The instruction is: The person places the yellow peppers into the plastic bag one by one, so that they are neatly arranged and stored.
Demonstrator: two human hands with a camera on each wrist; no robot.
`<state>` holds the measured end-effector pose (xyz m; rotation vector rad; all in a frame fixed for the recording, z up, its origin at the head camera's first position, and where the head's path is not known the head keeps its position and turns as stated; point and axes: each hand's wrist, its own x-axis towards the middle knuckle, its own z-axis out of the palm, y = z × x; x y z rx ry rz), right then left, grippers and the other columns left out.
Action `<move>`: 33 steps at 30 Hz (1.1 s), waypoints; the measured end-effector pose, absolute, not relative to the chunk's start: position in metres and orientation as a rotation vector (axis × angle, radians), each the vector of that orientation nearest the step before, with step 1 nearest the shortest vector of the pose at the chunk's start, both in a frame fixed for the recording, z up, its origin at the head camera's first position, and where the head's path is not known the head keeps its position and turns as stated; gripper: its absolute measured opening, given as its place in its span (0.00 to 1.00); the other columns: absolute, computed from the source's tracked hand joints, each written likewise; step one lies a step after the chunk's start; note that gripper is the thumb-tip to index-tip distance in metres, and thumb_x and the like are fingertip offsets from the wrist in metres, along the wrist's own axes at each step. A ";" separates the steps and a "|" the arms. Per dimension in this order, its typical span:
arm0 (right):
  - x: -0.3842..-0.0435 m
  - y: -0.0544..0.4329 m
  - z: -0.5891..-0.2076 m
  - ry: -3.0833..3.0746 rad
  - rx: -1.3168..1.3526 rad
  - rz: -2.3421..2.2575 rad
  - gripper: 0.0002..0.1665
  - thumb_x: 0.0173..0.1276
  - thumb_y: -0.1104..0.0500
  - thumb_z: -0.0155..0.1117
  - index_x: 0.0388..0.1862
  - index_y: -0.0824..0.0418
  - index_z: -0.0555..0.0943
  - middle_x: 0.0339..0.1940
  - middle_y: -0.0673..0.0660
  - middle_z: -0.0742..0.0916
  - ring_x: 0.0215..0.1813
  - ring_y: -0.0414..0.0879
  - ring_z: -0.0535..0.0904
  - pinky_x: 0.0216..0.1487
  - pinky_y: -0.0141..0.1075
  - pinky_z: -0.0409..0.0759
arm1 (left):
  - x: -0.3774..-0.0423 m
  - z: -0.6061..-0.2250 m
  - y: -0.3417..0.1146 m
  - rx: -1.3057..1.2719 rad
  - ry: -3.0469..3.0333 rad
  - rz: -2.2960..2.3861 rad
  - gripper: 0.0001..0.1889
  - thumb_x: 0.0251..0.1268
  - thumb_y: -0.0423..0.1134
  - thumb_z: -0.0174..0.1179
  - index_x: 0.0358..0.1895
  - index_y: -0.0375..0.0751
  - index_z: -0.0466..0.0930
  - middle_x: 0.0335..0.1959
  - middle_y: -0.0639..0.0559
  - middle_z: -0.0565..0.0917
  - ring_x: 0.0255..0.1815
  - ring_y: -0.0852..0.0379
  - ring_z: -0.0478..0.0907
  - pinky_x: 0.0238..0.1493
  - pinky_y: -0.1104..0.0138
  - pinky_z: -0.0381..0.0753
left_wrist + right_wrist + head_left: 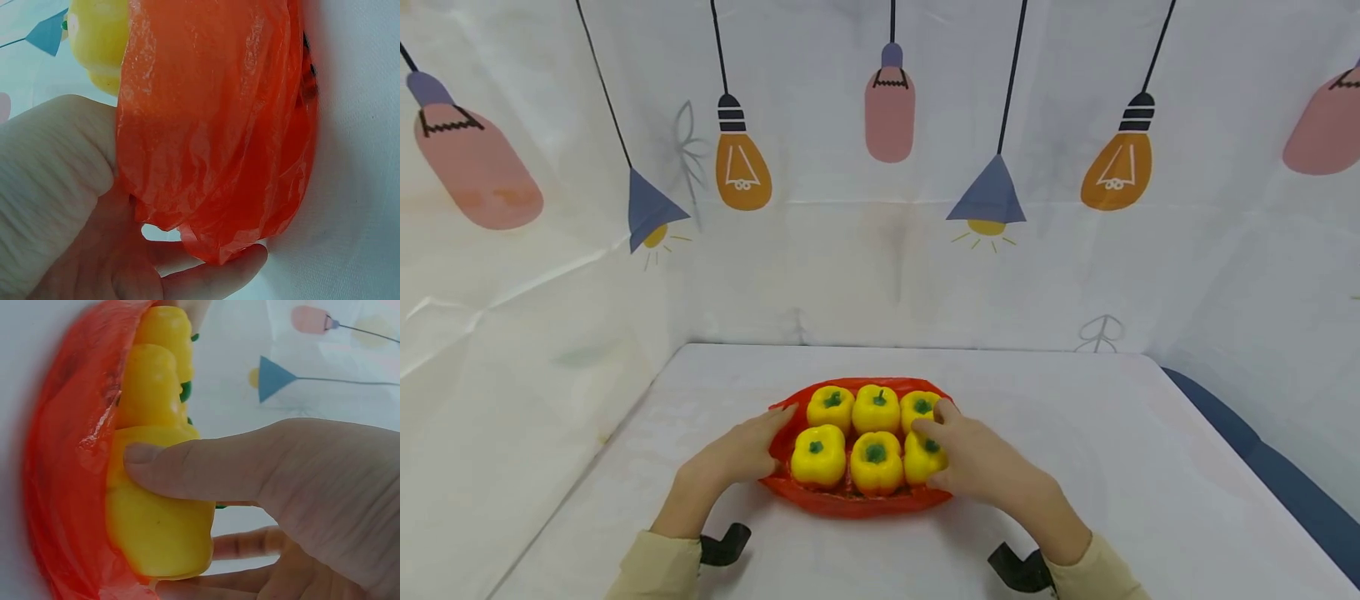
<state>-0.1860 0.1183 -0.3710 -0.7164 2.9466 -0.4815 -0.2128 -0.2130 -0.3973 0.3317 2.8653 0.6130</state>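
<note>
Several yellow bell peppers with green stems sit in two rows inside a rolled-down red plastic bag on the table. My left hand holds the bag's left end. In the left wrist view, its thumb passes behind the red plastic, and fingertips touch its outer edge. My right hand grips the front right pepper. In the right wrist view, the thumb lies across that pepper, with the fingers around its far side. The bag's red wall hides the lower part.
The white table extends around the bag. A pale wall sheet printed with lamps hangs behind and at the sides. Something dark blue stands beyond the table's right edge. Black wrist pieces stick out near both sleeves.
</note>
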 end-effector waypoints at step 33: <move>-0.212 0.188 -0.366 3.269 -0.695 -0.556 0.42 0.66 0.39 0.64 0.77 0.45 0.65 0.78 0.61 0.66 0.75 0.65 0.62 0.69 0.68 0.65 | -0.217 -0.401 -0.226 0.348 2.890 0.689 0.40 0.68 0.50 0.60 0.80 0.53 0.52 0.80 0.47 0.59 0.79 0.39 0.57 0.73 0.36 0.60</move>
